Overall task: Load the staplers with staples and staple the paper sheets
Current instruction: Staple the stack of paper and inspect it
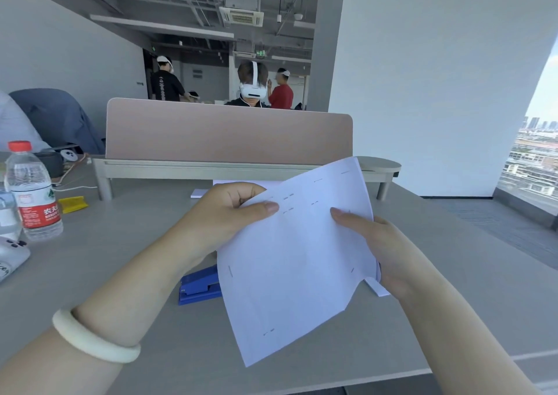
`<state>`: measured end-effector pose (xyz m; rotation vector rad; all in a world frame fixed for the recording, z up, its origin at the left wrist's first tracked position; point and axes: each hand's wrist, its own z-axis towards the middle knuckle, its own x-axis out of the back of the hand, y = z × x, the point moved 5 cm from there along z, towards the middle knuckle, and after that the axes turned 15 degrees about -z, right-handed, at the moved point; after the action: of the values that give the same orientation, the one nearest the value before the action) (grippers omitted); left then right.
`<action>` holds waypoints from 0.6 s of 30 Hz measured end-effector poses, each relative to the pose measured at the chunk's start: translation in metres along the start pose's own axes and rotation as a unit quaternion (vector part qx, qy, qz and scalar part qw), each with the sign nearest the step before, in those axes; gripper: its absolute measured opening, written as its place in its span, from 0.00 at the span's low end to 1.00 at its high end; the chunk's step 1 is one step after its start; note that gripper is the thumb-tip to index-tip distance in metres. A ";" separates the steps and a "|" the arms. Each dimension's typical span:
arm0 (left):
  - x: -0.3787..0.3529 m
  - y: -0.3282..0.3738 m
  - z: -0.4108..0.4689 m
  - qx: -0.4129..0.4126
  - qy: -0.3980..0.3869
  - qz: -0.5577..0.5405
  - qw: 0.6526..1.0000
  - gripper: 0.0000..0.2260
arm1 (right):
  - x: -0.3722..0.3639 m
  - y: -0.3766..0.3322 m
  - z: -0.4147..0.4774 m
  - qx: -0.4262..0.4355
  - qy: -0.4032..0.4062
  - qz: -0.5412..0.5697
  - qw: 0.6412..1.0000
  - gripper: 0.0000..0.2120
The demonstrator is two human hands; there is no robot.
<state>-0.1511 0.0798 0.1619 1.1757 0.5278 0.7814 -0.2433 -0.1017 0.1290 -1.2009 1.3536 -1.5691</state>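
Both hands hold a set of white paper sheets (296, 259) tilted above the grey desk (151, 319). My left hand (232, 210) pinches the sheets' upper left edge, thumb on top. On the right edge, my right hand (380, 243) grips them with its thumb on the front. Several staples show along the sheets' edges. A blue stapler (199, 286) lies on the desk under my left wrist, partly hidden by the paper. More white paper (202, 192) lies flat beyond my left hand.
A water bottle (31, 192) with a red cap stands at the left, beside a white device (10, 256). A yellow object (72, 204) lies behind it. A pink divider (229, 135) closes the desk's far side; a person sits behind it.
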 end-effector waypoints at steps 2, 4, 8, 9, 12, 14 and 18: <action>0.000 0.002 -0.001 -0.003 -0.003 -0.003 1.000 0.13 | -0.001 -0.002 -0.002 0.001 0.001 0.004 1.000 0.11; 0.001 0.002 -0.003 -0.002 -0.005 -0.006 1.000 0.14 | -0.001 -0.002 -0.003 0.001 0.001 0.006 1.000 0.11; -0.001 0.001 -0.004 0.004 -0.006 -0.006 1.000 0.08 | -0.002 -0.001 -0.005 0.002 -0.006 0.003 1.000 0.10; -0.001 0.000 -0.004 0.006 -0.003 -0.006 1.000 0.07 | -0.001 -0.001 -0.006 0.002 -0.006 0.001 1.000 0.10; -0.001 -0.003 -0.004 0.010 -0.002 0.004 1.000 0.12 | 0.002 0.000 -0.006 0.004 -0.004 -0.003 1.000 0.08; -0.003 -0.004 -0.003 0.013 -0.005 0.009 1.000 0.13 | 0.004 0.000 -0.007 0.005 -0.002 -0.010 1.000 0.08; -0.009 -0.009 0.002 0.014 -0.009 0.015 1.000 0.06 | 0.016 0.001 -0.010 0.002 0.000 -0.031 1.000 0.10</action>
<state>-0.1537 0.0700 0.1539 1.2171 0.5088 0.7905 -0.2574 -0.1140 0.1311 -1.2501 1.3237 -1.6140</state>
